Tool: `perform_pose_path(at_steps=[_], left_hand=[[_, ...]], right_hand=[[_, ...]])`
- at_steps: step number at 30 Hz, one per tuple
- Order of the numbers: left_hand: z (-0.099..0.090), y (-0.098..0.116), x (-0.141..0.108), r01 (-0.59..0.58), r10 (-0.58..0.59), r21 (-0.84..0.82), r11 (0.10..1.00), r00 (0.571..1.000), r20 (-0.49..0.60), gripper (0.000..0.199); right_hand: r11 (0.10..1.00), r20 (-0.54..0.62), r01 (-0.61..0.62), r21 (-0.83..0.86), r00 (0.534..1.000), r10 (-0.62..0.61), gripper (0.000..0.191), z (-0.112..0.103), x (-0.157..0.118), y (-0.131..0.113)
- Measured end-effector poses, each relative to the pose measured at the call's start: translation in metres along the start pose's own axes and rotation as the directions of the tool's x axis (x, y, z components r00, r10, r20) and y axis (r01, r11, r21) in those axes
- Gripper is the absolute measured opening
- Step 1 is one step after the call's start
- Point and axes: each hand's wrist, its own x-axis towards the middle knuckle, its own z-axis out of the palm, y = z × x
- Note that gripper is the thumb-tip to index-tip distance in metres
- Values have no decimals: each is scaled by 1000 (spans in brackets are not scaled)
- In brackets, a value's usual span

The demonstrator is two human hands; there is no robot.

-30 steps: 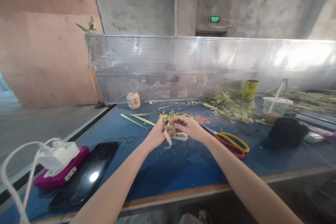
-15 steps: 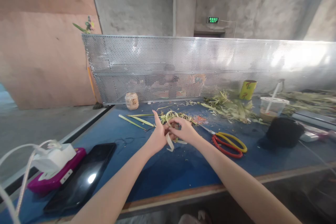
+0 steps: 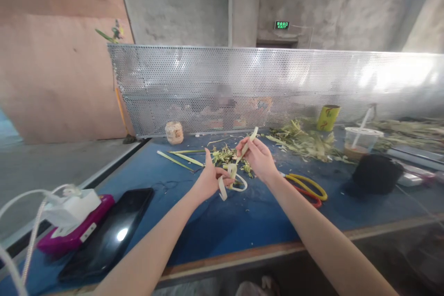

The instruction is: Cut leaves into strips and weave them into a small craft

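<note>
A pale green leaf strip (image 3: 232,170) stretches between my two hands above the blue table. My left hand (image 3: 206,185) has its thumb raised and its fingers closed around the looped, coiled part of the strip. Up and to the right, my right hand (image 3: 259,159) pinches the strip between thumb and fingers, with the tip sticking out above. One loop of it hangs below and between the hands. Behind them lies a pile of small leaf scraps (image 3: 225,153). Scissors with yellow and red handles (image 3: 308,186) rest right of my right forearm, which partly hides them.
Cut leaf lengths (image 3: 180,159) and a woven cylinder (image 3: 174,132) lie at the left. A phone (image 3: 111,231) and a magenta power strip (image 3: 74,229) sit nearest me. Rightward are dried leaves (image 3: 301,141), a yellow can (image 3: 328,117), a drink cup (image 3: 360,141) and a black object (image 3: 377,174).
My right hand has moved up and right, away from my left, drawing the strip's end out with it. My left hand has stayed nearly in place.
</note>
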Motion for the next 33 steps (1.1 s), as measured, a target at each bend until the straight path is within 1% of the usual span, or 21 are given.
perform_pose_path(at_steps=[2, 4, 6, 8, 10, 12, 13, 15, 17, 19, 21, 23, 26, 29, 31, 33], left_hand=[[1, 2, -1, -2, 0, 87, 996, 1000, 21, 132], [1, 3, -1, -11, 3, 174, 985, 999, 46, 128], [0, 4, -1, -4, -5, 190, 982, 999, 44, 125], [-3, 4, 0, 15, -18, 153, 988, 1000, 18, 123], [-5, 5, 2, 35, -34, 82, 996, 999, -15, 120], [-6, 7, 2, 44, -44, 8, 999, 998, -39, 117], [-6, 8, 2, 51, -52, -17, 999, 997, -52, 116], [-6, 11, 1, 59, -60, -21, 998, 995, -85, 116], [-6, 13, 0, 66, -61, 40, 997, 991, -116, 116], [-7, 14, -1, 67, -53, 109, 992, 991, -122, 116], [-8, 13, -1, 63, -46, 141, 988, 992, -117, 116], [-9, 13, 0, 58, -39, 156, 986, 992, -121, 116], [-9, 14, 0, 53, -25, 193, 980, 990, -141, 115], [-8, 16, -1, 62, -27, 226, 972, 988, -152, 115], [-8, 15, -1, 65, -28, 246, 967, 988, -152, 115], [-9, 13, 1, 57, -19, 261, 964, 989, -145, 115]], right_hand=[[996, -16, 54, 65, 998, -53, 13, -2, 1, -8], [993, -20, 102, 53, 995, -101, 17, -3, 0, -15], [994, 36, 92, -53, 995, -90, 23, -4, -2, -19], [969, 149, 48, -244, 989, -12, 24, -5, -6, -20], [906, 255, 21, -423, 962, 97, 19, -5, -10, -18], [833, 318, 43, -551, 934, 162, 13, -4, -12, -16], [791, 348, 75, -608, 920, 180, 12, -5, -12, -16], [683, 420, 186, -706, 887, 192, 14, -5, -12, -16], [584, 496, 311, -750, 849, 185, 19, -6, -11, -18], [526, 543, 385, -758, 820, 181, 23, -6, -11, -19], [494, 542, 391, -777, 814, 208, 23, -6, -12, -20], [475, 507, 356, -805, 829, 237, 19, -5, -14, -20], [461, 473, 330, -824, 848, 240, 12, -5, -17, -19], [458, 491, 348, -818, 837, 241, 7, -4, -18, -17], [457, 502, 360, -813, 832, 238, 9, -3, -19, -16], [436, 511, 383, -814, 829, 225, 11, 0, -20, -15]])
